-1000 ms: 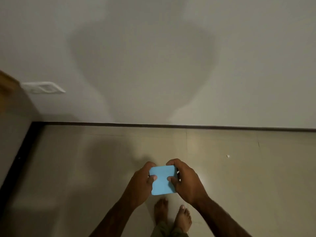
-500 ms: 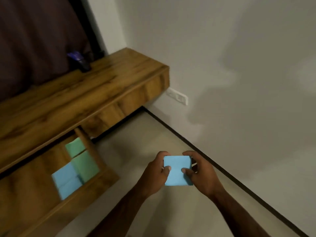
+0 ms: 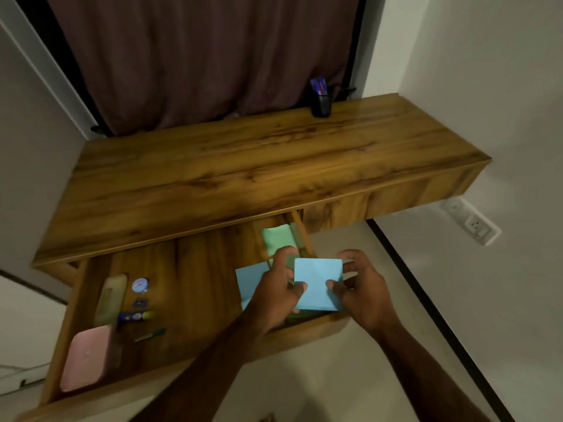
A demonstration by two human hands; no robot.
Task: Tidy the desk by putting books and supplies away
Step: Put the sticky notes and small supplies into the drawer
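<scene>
A square blue sticky-note pad is held between both hands above the right end of an open wooden drawer. My left hand grips its left edge with the thumb on top. My right hand grips its right edge the same way. Inside the drawer under the hands lie another blue pad and a green pad. The drawer hangs under a wooden desk.
The drawer's left end holds a pink case, a pale green case, a small round tin, a glue stick and a pen. A black pen cup stands at the desk's back. A wall socket is on the right.
The view has swung left from the bare wall and floor to the desk. Both hands have carried the blue pad over the right end of the open drawer.
</scene>
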